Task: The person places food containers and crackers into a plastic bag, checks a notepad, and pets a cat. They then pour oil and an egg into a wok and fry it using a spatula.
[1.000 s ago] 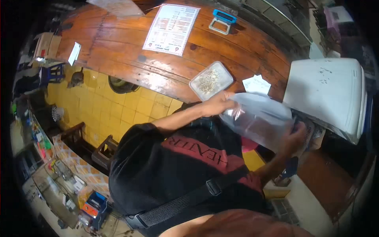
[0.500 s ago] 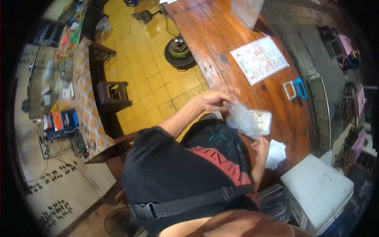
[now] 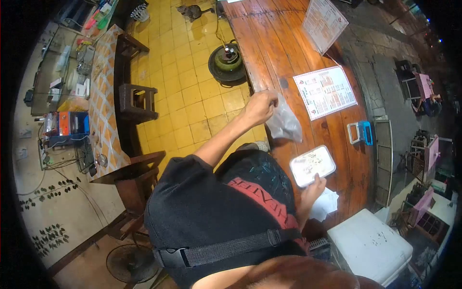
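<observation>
My left hand (image 3: 261, 107) is closed on the top of a clear plastic bag (image 3: 285, 121), which hangs crumpled over the near edge of the wooden table. On the tabletop, a white rectangular food container (image 3: 313, 164) with dark specks or print on its top lies tilted relative to the planks. My right hand (image 3: 313, 190) grips its near edge, with a finger over the rim; the underside of the grip is hidden. White paper (image 3: 324, 204) lies beside my right wrist.
The wooden table (image 3: 269, 43) carries a printed menu sheet (image 3: 326, 91), a standing menu board (image 3: 325, 26) and a blue-and-white holder (image 3: 360, 133). A white box (image 3: 370, 248) stands at lower right. On the yellow tiles are a green gas cylinder (image 3: 228, 60), a stool (image 3: 138, 102) and a cat (image 3: 191, 12).
The plastic bag has come away from the container, pulled left by my left hand. My right hand has moved from the bag's edge onto the container. The whole view has shifted slightly.
</observation>
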`<state>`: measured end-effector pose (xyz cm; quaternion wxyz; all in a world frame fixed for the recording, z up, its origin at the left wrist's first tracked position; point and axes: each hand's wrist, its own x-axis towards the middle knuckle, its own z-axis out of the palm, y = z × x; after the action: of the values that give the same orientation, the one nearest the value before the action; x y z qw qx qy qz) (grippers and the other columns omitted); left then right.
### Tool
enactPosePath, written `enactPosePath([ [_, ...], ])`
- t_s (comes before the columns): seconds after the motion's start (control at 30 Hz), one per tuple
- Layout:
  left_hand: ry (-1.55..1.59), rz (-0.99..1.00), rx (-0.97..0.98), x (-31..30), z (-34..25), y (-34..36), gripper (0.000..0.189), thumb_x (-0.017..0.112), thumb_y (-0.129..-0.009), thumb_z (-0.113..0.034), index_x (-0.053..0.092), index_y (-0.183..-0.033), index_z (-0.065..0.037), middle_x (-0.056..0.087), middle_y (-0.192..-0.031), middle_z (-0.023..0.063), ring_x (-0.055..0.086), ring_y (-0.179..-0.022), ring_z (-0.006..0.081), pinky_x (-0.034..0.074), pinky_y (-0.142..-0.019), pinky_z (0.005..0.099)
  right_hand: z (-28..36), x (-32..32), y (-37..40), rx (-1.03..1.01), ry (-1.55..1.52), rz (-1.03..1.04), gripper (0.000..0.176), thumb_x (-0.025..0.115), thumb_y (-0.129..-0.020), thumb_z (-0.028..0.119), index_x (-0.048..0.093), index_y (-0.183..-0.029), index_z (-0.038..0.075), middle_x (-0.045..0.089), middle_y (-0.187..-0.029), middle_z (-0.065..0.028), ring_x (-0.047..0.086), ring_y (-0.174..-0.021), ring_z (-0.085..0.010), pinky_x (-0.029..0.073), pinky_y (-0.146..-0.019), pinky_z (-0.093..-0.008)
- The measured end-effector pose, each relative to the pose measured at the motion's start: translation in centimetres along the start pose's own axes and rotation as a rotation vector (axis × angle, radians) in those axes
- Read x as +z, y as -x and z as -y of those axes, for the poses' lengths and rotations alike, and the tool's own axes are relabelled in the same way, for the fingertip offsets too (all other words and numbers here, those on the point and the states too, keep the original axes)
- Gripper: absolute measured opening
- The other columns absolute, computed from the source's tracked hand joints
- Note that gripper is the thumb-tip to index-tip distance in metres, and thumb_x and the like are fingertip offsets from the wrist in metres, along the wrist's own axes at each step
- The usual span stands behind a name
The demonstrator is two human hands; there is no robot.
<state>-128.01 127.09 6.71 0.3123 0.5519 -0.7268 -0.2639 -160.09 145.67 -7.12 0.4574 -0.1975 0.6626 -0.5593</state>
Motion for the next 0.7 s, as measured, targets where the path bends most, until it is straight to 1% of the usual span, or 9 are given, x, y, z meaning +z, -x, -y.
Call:
enactPosePath([
  [0.13, 0.002, 0.041, -0.019, 2.9, -0.8, -0.9, 0.014, 0.046, -0.069, -0.004, 0.058, -0.076, -0.002, 0.058, -0.081, 0.0168, 0.056, -0.081, 0.0338, 0.044, -0.072, 0.0399, 9.1, 2.5, 2.7, 0.028, -0.365, 0.240, 0.042, 0.045, -0.081, 0.006, 0.032, -0.121, 0.005, 0.044, -0.114, -0.0138, 0.048, -0.103, -0.0226, 0.041, -0.088, -0.0342],
  [0.17, 0.107, 0.110, 0.029, 3.9, -1.2, -1.0, 0.017, 0.046, -0.069, -0.004, 0.060, -0.080, -0.002, 0.059, -0.084, 0.0168, 0.056, -0.084, 0.0327, 0.044, -0.074, 0.0388, 12.1, 3.7, 3.7, 0.026, -0.295, 0.308, 0.061, 0.045, -0.077, 0.006, 0.020, -0.133, 0.007, 0.033, -0.128, -0.0159, 0.046, -0.106, -0.0223, 0.039, -0.090, -0.0346],
  [0.3, 0.693, 0.386, 0.275, 7.0, -5.0, -1.3, 0.029, 0.044, -0.070, -0.002, 0.063, -0.091, -0.002, 0.062, -0.091, 0.0157, 0.058, -0.089, 0.0250, 0.042, -0.081, 0.0348, 15.9, 6.8, 2.7, -0.249, 0.183, 0.632, 0.087, 0.051, -0.070, 0.002, -0.002, -0.139, 0.010, 0.015, -0.141, -0.0133, 0.044, -0.110, -0.0188, 0.035, -0.092, -0.0309],
  [0.4, 0.759, 0.561, 0.217, 5.6, -8.0, -0.7, 0.028, 0.045, -0.070, -0.001, 0.064, -0.091, -0.003, 0.062, -0.094, 0.0152, 0.058, -0.089, 0.0251, 0.042, -0.082, 0.0341, 13.3, 6.1, -0.3, 0.059, 0.273, 0.735, 0.066, 0.052, -0.078, 0.004, 0.019, -0.135, 0.004, 0.037, -0.129, -0.0098, 0.047, -0.103, -0.0145, 0.033, -0.090, -0.0261],
  [0.47, 0.551, 0.504, 0.383, 5.6, -7.4, -0.8, 0.027, 0.050, -0.069, -0.001, 0.063, -0.092, -0.004, 0.061, -0.091, 0.0161, 0.057, -0.089, 0.0285, 0.043, -0.081, 0.0348, 11.7, 7.0, -1.2, -0.006, 0.194, 0.729, 0.053, 0.052, -0.082, 0.006, 0.028, -0.129, 0.002, 0.046, -0.116, -0.0098, 0.047, -0.102, -0.0164, 0.035, -0.090, -0.0274],
  [0.53, 0.463, 0.477, 0.394, 5.9, -6.3, 0.2, 0.030, 0.055, -0.068, -0.001, 0.061, -0.097, -0.006, 0.059, -0.093, 0.0161, 0.056, -0.088, 0.0320, 0.044, -0.078, 0.0366, 9.7, 6.4, -1.1, -0.074, 0.064, 0.368, 0.047, 0.050, -0.082, 0.004, 0.031, -0.125, 0.001, 0.048, -0.112, -0.0116, 0.047, -0.103, -0.0192, 0.037, -0.089, -0.0300],
  [0.6, 0.256, 0.246, 0.251, 6.7, -5.7, 2.1, 0.038, 0.060, -0.065, -0.002, 0.054, -0.103, -0.005, 0.056, -0.099, 0.0173, 0.055, -0.091, 0.0337, 0.044, -0.077, 0.0380, 8.1, 6.9, -0.6, -0.178, -0.120, 0.109, 0.044, 0.047, -0.082, 0.002, 0.031, -0.123, 0.001, 0.042, -0.118, -0.0151, 0.046, -0.104, -0.0222, 0.039, -0.089, -0.0345],
  [0.67, 0.115, 0.321, 0.174, 9.0, -4.0, 3.5, 0.040, 0.064, -0.068, -0.006, 0.050, -0.106, -0.002, 0.054, -0.104, 0.0164, 0.054, -0.096, 0.0318, 0.045, -0.075, 0.0360, 7.7, 7.5, -0.5, -0.204, -0.231, -0.117, 0.044, 0.045, -0.082, 0.003, 0.030, -0.123, 0.002, 0.039, -0.122, -0.0162, 0.044, -0.107, -0.0244, 0.038, -0.091, -0.0374],
  [0.7, 0.436, 0.586, 0.007, 10.3, -3.4, 4.4, 0.037, 0.064, -0.072, -0.009, 0.050, -0.105, -0.001, 0.054, -0.103, 0.0159, 0.055, -0.096, 0.0293, 0.046, -0.075, 0.0346, 7.4, 7.6, -0.5, -0.196, -0.306, -0.177, 0.045, 0.044, -0.082, 0.006, 0.029, -0.125, 0.002, 0.038, -0.124, -0.0161, 0.043, -0.109, -0.0254, 0.038, -0.092, -0.0383],
])
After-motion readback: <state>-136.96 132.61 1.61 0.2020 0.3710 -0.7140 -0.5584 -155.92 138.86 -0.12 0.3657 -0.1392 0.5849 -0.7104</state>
